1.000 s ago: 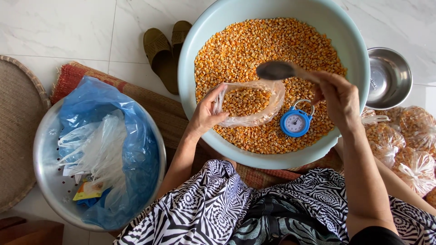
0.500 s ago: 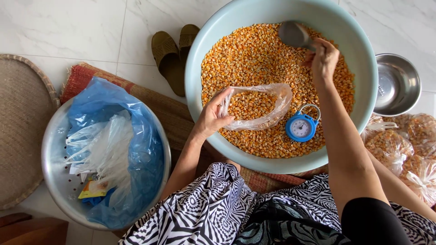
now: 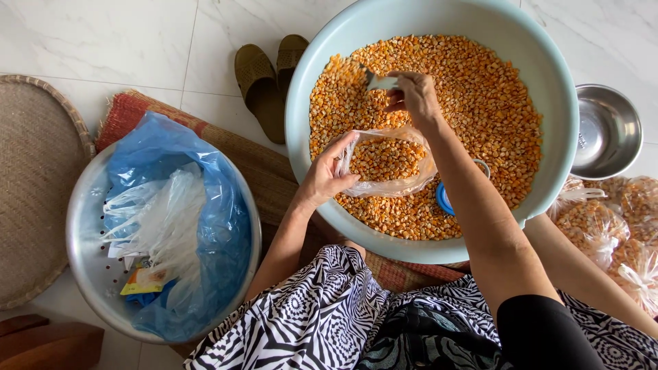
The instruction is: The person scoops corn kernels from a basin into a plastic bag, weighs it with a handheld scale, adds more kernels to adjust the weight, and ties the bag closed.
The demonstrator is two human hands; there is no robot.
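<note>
Two hands work inside the pale basin (image 3: 301,103): right hand (image 3: 413,96), fingers clenched on a metal scoop (image 3: 379,83), sits just beyond the clear bag (image 3: 387,162), whose mouth the left hand (image 3: 329,177) pinches open toward it.

A white marble-tiled floor (image 3: 103,41) carries everything here: on it lie a pair of olive-green slippers (image 3: 267,75) just beside the far rim of a big pale-blue basin (image 3: 548,137), a small steel bowl (image 3: 606,130) to the basin's right, and several tied clear bags of corn kernels (image 3: 603,219) near that bowl. A reddish woven mat (image 3: 226,151) stretches across the tiles, running under the basin's near edge. To the left, a round flat woven tray (image 3: 31,185) rests on the floor, touching a perforated metal basin (image 3: 86,253), and a brown wooden piece (image 3: 48,339) sits at the bottom-left corner.
</note>
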